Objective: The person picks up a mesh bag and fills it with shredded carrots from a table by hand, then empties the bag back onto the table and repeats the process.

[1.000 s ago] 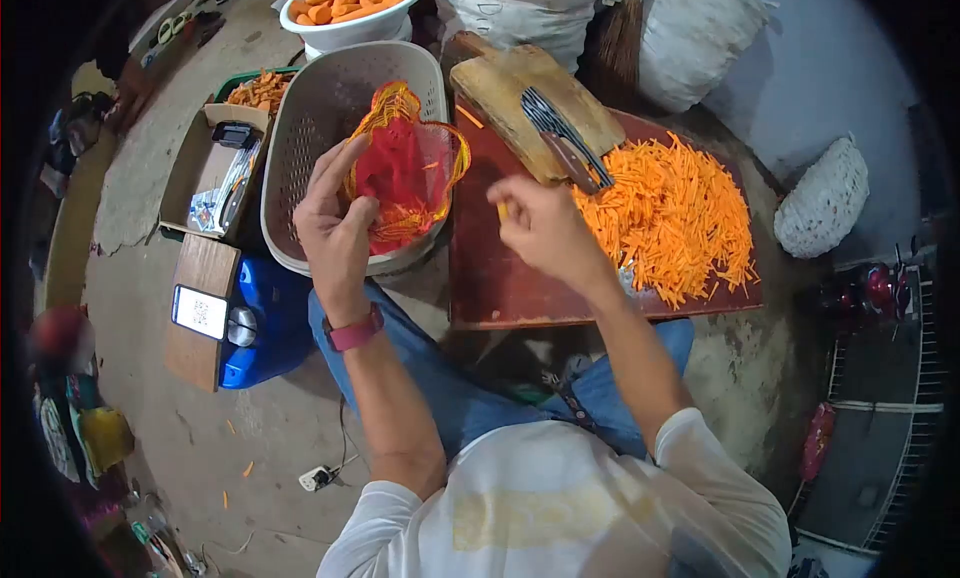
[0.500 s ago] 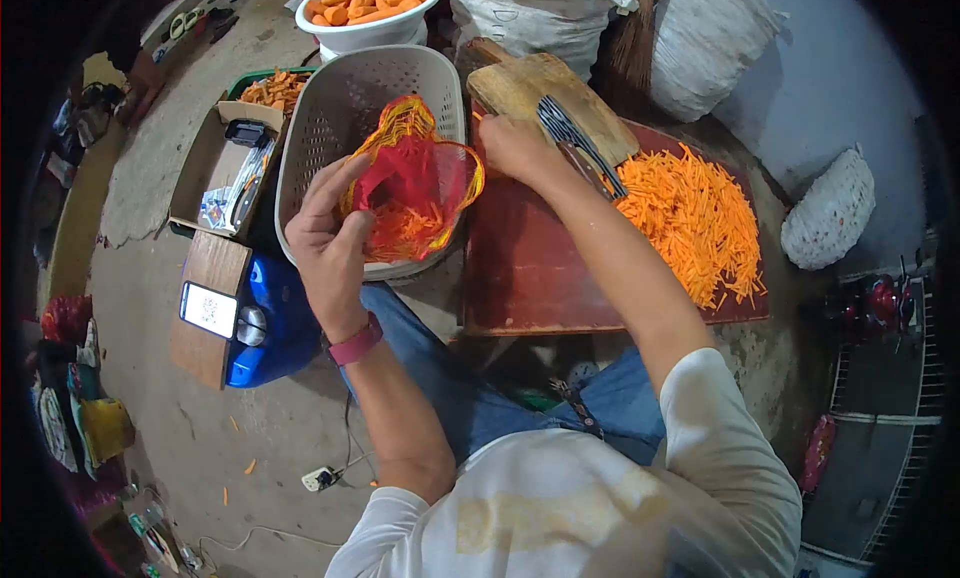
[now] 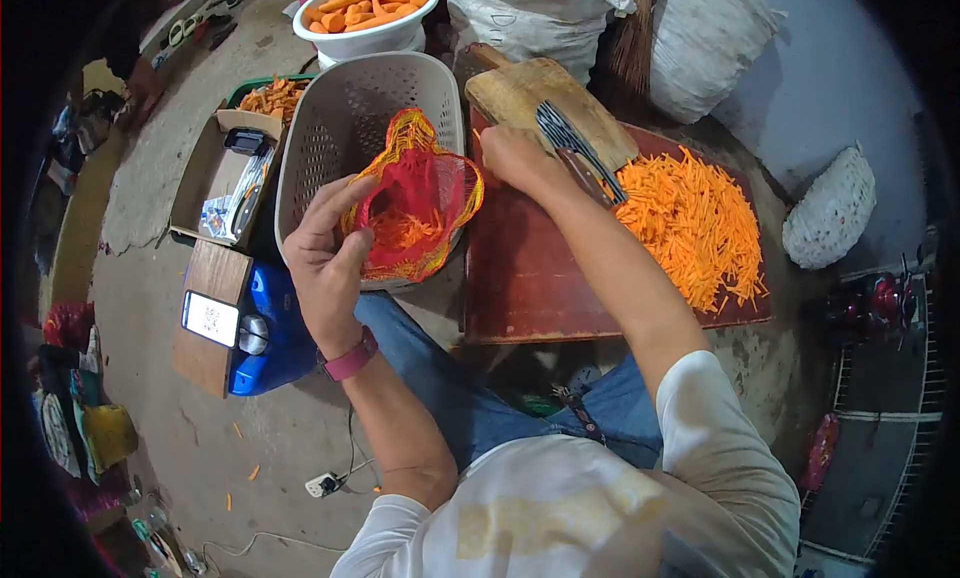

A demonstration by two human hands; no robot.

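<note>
My left hand (image 3: 325,253) grips the near-left rim of a red mesh bag (image 3: 410,183) with a yellow edge, thumb and fingers closed on it. The bag's mouth is open, and some carrot strips (image 3: 405,230) lie inside. It sits in a grey perforated basket (image 3: 300,143). My right hand (image 3: 520,160) is closed over the far-left part of a dark red board (image 3: 530,268). A bit of orange carrot shows at its fingertips; the rest of its grip is hidden. A large heap of carrot strips (image 3: 695,228) covers the board's right side.
A wooden chopping board (image 3: 545,93) lies at the back, with a striped-blade cutter (image 3: 575,143) against it. Beyond stand a white bowl of carrots (image 3: 365,43) and white sacks (image 3: 530,23). Left are a cardboard box (image 3: 205,178) and a phone (image 3: 210,318) on a wooden plank.
My right hand has shifted slightly toward me over the red board. The bag's upper edge sits a little lower, and my left hand keeps its place at the rim.
</note>
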